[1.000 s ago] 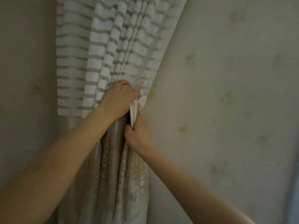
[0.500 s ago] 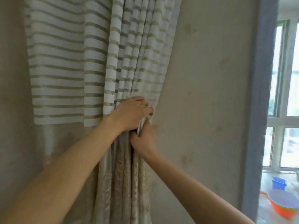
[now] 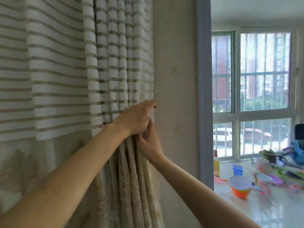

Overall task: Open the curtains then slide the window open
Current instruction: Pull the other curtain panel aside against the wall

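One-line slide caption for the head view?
Both hands, left hand above right hand, bunch the striped curtain against the wall; barred window at right.

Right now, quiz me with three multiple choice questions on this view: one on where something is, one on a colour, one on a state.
1. Where is the window relative to the gathered curtain?
A. To its right
B. To its left
C. Behind it

2. What colour is the bowl on the sill?
A. Black
B. Orange
C. Yellow

3. What are the two hands doing?
A. Hanging free
B. Pressing the glass
C. Gripping the bunched curtain

Answers:
1. A, the panes show past the wall strip on the right.
2. B, its outside is bright orange.
3. C, the left hand and right hand close on the folds at the curtain's edge.
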The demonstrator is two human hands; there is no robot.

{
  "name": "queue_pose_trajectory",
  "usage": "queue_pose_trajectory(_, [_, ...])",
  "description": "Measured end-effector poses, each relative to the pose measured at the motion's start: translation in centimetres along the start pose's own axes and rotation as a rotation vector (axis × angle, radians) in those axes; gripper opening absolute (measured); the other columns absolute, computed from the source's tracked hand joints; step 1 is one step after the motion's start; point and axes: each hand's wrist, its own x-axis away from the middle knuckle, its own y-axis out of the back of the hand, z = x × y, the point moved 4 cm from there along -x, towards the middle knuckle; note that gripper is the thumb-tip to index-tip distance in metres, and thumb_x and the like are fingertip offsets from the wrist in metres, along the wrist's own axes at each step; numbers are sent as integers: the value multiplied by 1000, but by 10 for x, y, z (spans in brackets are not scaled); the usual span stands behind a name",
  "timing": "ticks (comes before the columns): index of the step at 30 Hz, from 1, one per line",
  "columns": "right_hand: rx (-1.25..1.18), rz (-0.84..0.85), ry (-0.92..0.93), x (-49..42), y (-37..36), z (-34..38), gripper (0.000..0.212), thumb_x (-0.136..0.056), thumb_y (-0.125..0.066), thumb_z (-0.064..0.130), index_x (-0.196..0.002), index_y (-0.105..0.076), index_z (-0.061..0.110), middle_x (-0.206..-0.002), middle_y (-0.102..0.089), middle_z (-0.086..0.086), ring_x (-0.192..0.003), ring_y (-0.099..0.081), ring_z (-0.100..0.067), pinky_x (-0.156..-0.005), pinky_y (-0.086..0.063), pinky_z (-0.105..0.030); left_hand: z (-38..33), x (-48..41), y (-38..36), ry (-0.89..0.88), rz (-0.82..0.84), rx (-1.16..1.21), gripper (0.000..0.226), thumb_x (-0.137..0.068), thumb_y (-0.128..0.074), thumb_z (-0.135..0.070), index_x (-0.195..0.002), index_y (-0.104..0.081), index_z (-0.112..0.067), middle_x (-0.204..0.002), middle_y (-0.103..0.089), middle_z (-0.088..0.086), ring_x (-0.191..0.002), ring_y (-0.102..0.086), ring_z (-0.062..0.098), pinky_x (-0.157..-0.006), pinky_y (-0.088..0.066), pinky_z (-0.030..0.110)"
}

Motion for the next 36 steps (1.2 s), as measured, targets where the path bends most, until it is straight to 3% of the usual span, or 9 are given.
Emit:
queue_pose_trajectory(7, [89,-54,16,0,94,-5,63,-94,-50,49,-151,-35,25,-145,-54,4,-130,-52,-10,-102,-47,-34,-79,-39,-4,-16,-224,152,49,-92,-47,-3,-138,-43,-20,-134,-56,5,-110,-60,24,-89,-48,33])
queue_pose_trajectory(11, [168,-113,32,3,150,-13,80,-90,-48,58,-158,-25,24,-160,-40,2,-146,-38,-13,-115,-38,-44,-129,-60,-14,-46,-253,233,53,-88,-46,1,-136,-45,-21,-132,-57,6,-111,-60,25,-94,-49,43])
queue_pose_trajectory(17, [216,-191,21,15,234,-23,76,-92,-53,51,-157,-29,20,-159,-41,-1,-147,-37,-15,-118,-35,-42,-204,-86,-27,-100,-304,285,54,-87,-44,6,-136,-49,-16,-136,-57,7,-116,-61,25,-99,-48,41])
queue_pose_trajectory(20, [255,-252,7,23,286,-26,68,-96,-60,28,-156,-33,10,-157,-43,-8,-145,-39,-21,-114,-27,-23,-241,-98,-37,-129,-362,302,53,-87,-42,7,-135,-50,-15,-142,-54,7,-122,-60,25,-102,-49,40])
queue_pose_trajectory(23, [267,-324,0,31,338,-28,62,-95,-61,17,-152,-38,9,-154,-47,-8,-143,-42,-21,-110,-25,-16,-276,-108,-48,-153,-399,305,55,-85,-43,10,-134,-53,-13,-146,-52,7,-127,-57,26,-104,-48,37])
queue_pose_trajectory(26, [299,-368,5,41,390,-30,59,-95,-60,15,-150,-41,10,-152,-49,-7,-141,-45,-21,-114,-30,-23,-314,-118,-60,-156,-413,296,52,-88,-46,10,-135,-52,-14,-150,-49,6,-134,-51,24,-109,-40,27])
queue_pose_trajectory(29, [331,-410,-7,51,439,-32,57,-94,-59,17,-148,-43,11,-150,-52,-8,-139,-48,-23,-117,-35,-35,-347,-130,-71,-150,-411,329,49,-91,-51,7,-135,-52,-15,-151,-47,5,-136,-50,24,-113,-41,31])
queue_pose_trajectory(33, [411,-477,-34,64,506,-34,56,-95,-59,21,-148,-44,13,-151,-52,-6,-139,-49,-23,-114,-31,-30,-394,-149,-86,-182,-406,356,43,-93,-54,4,-132,-54,-14,-148,-51,7,-131,-55,27,-105,-44,31])
queue_pose_trajectory(36, [449,-513,-46,72,548,-35,57,-94,-55,27,-149,-44,13,-152,-50,-5,-138,-50,-24,-117,-37,-41,-428,-162,-95,-215,-388,396,39,-94,-54,1,-131,-53,-11,-143,-54,10,-127,-56,29,-104,-44,32])
